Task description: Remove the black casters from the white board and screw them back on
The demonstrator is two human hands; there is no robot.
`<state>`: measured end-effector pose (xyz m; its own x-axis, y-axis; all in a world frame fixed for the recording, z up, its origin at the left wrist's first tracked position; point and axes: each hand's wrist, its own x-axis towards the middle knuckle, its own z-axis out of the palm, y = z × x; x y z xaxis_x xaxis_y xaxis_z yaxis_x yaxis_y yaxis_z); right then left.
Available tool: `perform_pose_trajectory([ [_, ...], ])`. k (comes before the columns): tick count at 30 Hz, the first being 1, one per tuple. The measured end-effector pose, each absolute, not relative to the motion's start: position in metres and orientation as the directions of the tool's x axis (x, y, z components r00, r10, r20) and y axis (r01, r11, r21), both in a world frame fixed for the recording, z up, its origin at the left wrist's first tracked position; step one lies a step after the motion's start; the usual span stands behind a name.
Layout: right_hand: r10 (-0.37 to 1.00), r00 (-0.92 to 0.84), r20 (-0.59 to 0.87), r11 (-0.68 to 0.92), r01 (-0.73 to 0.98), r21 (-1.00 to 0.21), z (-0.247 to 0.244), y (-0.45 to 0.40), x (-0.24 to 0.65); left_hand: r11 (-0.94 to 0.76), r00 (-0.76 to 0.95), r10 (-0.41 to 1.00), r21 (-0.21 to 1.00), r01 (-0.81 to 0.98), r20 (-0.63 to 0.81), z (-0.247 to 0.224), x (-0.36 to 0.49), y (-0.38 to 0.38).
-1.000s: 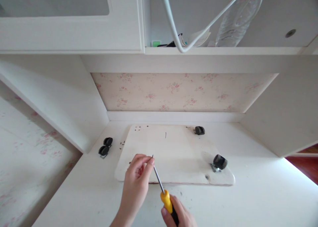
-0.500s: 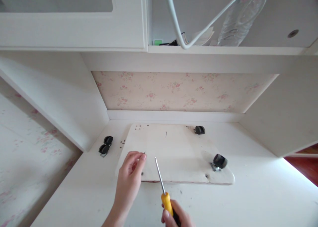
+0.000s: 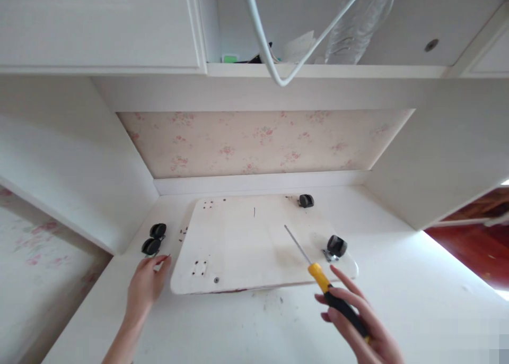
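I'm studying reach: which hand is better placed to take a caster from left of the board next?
Probably the left hand: it is right beside the two casters, though pinching a small dark piece. The right hand, holding the screwdriver, is by the right end of the board.

Board (image 3: 238, 239) centre passable; casters (image 3: 336, 245) (black) obstruct
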<state>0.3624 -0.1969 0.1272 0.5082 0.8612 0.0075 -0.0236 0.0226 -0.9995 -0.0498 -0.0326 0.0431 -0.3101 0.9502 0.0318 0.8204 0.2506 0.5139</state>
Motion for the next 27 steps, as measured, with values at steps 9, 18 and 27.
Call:
perform_pose_trajectory([
  [9, 0.561, 0.759, 0.33, 0.333, 0.158, -0.93, 0.16, -0.193, 0.411, 0.148, -0.145, 0.989, 0.359, 0.922, -0.034, 0.039, -0.034, -0.024],
  [18, 0.406, 0.796, 0.449, 0.215, 0.394, -0.893, 0.177, -0.164, 0.422, 0.117, -0.103, 0.993, 0.357, 0.927, -0.059, 0.032, -0.037, -0.023],
  [27, 0.542, 0.724, 0.427, 0.235, 0.358, -0.904, 0.171, -0.163, 0.427, 0.221, -0.272, 0.962, 0.605, 0.765, -0.009, 0.025, -0.036, -0.025],
])
